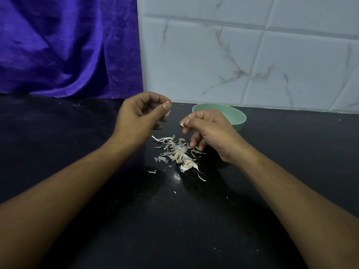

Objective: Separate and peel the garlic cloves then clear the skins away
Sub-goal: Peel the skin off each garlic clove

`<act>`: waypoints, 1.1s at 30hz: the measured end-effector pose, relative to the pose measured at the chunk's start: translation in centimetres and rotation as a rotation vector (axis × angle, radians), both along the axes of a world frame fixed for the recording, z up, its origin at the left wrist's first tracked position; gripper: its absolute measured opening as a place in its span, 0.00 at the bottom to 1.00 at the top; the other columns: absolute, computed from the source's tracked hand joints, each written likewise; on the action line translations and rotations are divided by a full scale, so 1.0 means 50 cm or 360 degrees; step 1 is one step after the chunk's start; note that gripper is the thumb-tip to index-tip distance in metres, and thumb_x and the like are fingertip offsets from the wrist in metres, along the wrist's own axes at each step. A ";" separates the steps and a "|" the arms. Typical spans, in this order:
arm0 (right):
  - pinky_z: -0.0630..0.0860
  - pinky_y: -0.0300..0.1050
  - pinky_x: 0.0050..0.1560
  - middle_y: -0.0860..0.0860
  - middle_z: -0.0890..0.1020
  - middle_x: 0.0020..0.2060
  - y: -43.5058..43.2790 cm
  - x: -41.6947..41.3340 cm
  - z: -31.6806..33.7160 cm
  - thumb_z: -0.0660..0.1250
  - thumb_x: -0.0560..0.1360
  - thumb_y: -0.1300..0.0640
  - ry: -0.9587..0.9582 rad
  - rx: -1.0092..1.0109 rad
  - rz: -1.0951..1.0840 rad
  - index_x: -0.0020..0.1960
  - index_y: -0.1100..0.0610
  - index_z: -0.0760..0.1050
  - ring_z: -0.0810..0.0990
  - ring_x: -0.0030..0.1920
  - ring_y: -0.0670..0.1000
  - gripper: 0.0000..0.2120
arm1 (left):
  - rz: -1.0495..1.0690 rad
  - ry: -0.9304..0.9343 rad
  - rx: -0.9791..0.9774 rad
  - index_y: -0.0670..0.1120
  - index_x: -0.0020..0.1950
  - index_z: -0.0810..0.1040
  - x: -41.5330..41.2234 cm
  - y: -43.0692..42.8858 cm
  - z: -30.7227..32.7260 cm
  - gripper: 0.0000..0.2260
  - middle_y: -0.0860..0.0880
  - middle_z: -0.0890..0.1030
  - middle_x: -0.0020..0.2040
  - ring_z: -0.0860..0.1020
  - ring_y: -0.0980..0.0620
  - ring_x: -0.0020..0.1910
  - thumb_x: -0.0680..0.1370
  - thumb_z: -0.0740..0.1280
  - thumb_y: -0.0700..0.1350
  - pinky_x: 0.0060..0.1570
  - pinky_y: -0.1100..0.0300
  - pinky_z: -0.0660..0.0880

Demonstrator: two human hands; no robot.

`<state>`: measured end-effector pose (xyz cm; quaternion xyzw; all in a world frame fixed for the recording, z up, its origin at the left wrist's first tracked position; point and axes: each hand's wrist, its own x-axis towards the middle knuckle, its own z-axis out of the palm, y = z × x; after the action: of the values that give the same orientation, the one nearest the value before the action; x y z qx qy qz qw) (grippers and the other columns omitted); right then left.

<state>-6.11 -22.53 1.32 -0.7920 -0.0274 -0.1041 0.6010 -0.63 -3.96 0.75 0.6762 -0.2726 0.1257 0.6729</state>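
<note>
My left hand (pixel 141 115) is raised above the black counter, with a small garlic clove (pixel 168 108) pinched between thumb and fingertips. My right hand (pixel 209 131) hovers to its right and pinches a small white scrap of skin (pixel 182 124). Below and between both hands lies a pile of pale garlic skins (pixel 175 150) on the counter. At the pile's near end lie a few garlic cloves (pixel 187 165), still in their skins as far as I can tell. A green bowl (pixel 236 115) stands behind my right hand; its inside is hidden.
The black counter (pixel 77 152) carries small stray skin flakes around the pile. A purple cloth (pixel 68 45) hangs at the back left. A white marbled tile wall (pixel 252 55) rises behind the bowl.
</note>
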 end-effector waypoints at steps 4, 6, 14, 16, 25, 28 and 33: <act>0.68 0.39 0.20 0.53 0.83 0.37 -0.006 0.002 -0.008 0.70 0.80 0.61 -0.0136 -0.0136 -0.0054 0.48 0.62 0.81 0.77 0.24 0.49 0.05 | 0.0002 0.0092 0.0009 0.44 0.54 0.83 0.000 -0.002 -0.003 0.03 0.47 0.83 0.42 0.82 0.54 0.39 0.81 0.72 0.40 0.36 0.62 0.80; 0.69 0.39 0.20 0.52 0.82 0.33 -0.010 0.004 -0.011 0.73 0.78 0.61 -0.0197 -0.0201 -0.0105 0.46 0.63 0.80 0.78 0.24 0.49 0.05 | -0.0011 0.0126 0.0024 0.44 0.54 0.83 0.001 -0.004 -0.005 0.03 0.47 0.82 0.42 0.82 0.55 0.39 0.81 0.72 0.40 0.35 0.63 0.80; 0.70 0.40 0.22 0.54 0.80 0.30 -0.010 0.000 -0.009 0.75 0.77 0.55 -0.0317 -0.0384 -0.0190 0.43 0.61 0.78 0.80 0.24 0.51 0.11 | -0.0143 0.0195 0.0150 0.42 0.57 0.82 -0.001 -0.002 -0.009 0.07 0.47 0.82 0.44 0.82 0.55 0.39 0.80 0.72 0.36 0.36 0.60 0.82; 0.71 0.40 0.23 0.53 0.83 0.31 -0.008 -0.005 -0.004 0.71 0.80 0.50 -0.0339 -0.0468 -0.0206 0.42 0.60 0.79 0.81 0.24 0.49 0.14 | -0.0165 0.0200 0.0166 0.42 0.57 0.82 -0.003 -0.002 -0.009 0.08 0.47 0.82 0.45 0.82 0.55 0.39 0.79 0.72 0.36 0.36 0.60 0.81; 0.75 0.34 0.29 0.42 0.83 0.30 -0.009 -0.003 -0.003 0.73 0.78 0.59 -0.0409 -0.0742 -0.0196 0.47 0.53 0.85 0.84 0.28 0.48 0.02 | -0.0136 0.0239 0.0188 0.43 0.55 0.83 0.001 -0.002 -0.010 0.07 0.43 0.84 0.46 0.82 0.55 0.37 0.78 0.73 0.36 0.35 0.61 0.81; 0.76 0.36 0.30 0.42 0.84 0.33 -0.010 -0.007 0.002 0.73 0.78 0.57 -0.0451 -0.0749 -0.0209 0.48 0.52 0.85 0.84 0.29 0.47 0.03 | -0.0139 0.0229 0.0202 0.44 0.55 0.84 0.000 -0.001 -0.009 0.06 0.46 0.84 0.44 0.82 0.54 0.38 0.79 0.73 0.36 0.36 0.60 0.81; 0.77 0.44 0.34 0.50 0.82 0.28 -0.009 -0.010 0.010 0.77 0.75 0.53 -0.0548 -0.0639 -0.0285 0.38 0.54 0.81 0.84 0.28 0.51 0.09 | -0.0141 0.0199 0.0241 0.43 0.56 0.83 0.002 -0.001 -0.012 0.07 0.46 0.85 0.42 0.82 0.52 0.38 0.78 0.74 0.38 0.37 0.57 0.82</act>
<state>-6.63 -22.99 1.83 -0.8651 -0.0791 -0.2825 0.4069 -0.51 -4.02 0.13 0.7189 -0.2683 0.0324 0.6404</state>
